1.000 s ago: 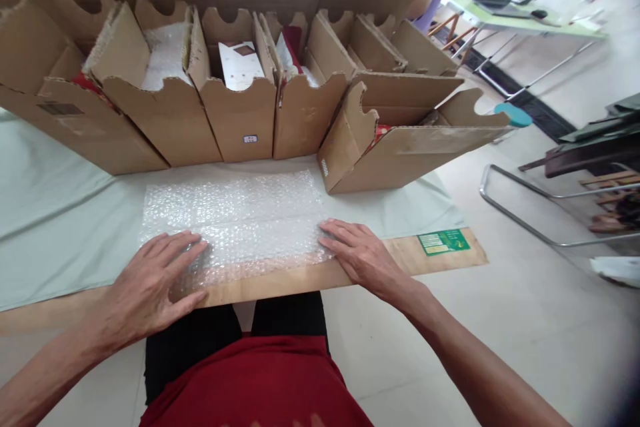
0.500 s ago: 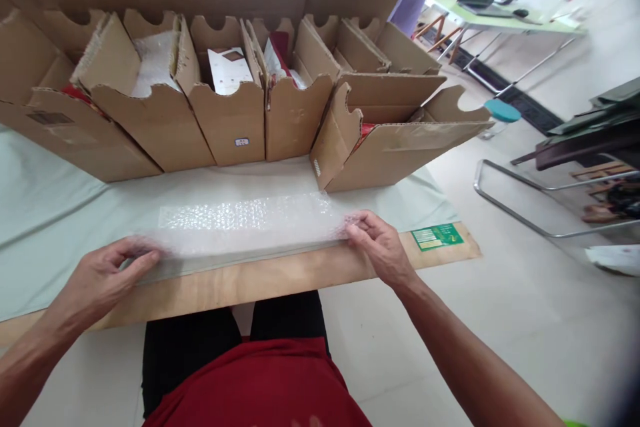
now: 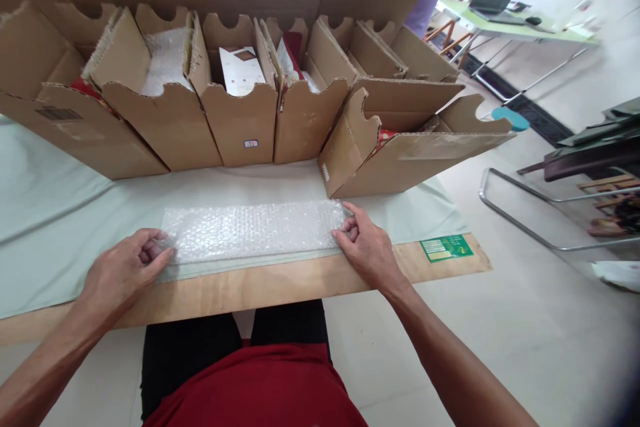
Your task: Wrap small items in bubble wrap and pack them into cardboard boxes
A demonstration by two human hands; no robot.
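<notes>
A long strip of clear bubble wrap (image 3: 255, 230) lies flat on the pale green cloth (image 3: 240, 181), near the table's front edge. My left hand (image 3: 125, 263) pinches its left end between thumb and fingers. At the opposite end, my right hand (image 3: 367, 243) grips the right edge, thumb at the front and index finger reaching to the far corner. The strip is stretched between both hands and looks folded over, with its bubbles showing along the whole length.
Several cardboard file boxes (image 3: 245, 120) stand in a row behind the cloth; one box (image 3: 420, 160) sits crosswise at right. Some hold bubble wrap (image 3: 167, 60), white card (image 3: 241, 72) or red items. A bare wooden edge (image 3: 280, 277) with a green label (image 3: 447, 248) runs along the front.
The front layer of bubble wrap, lifted and blurred before, now lies flat over the rest. Both hands have moved slightly inward along with its ends. The view has shifted a little.
</notes>
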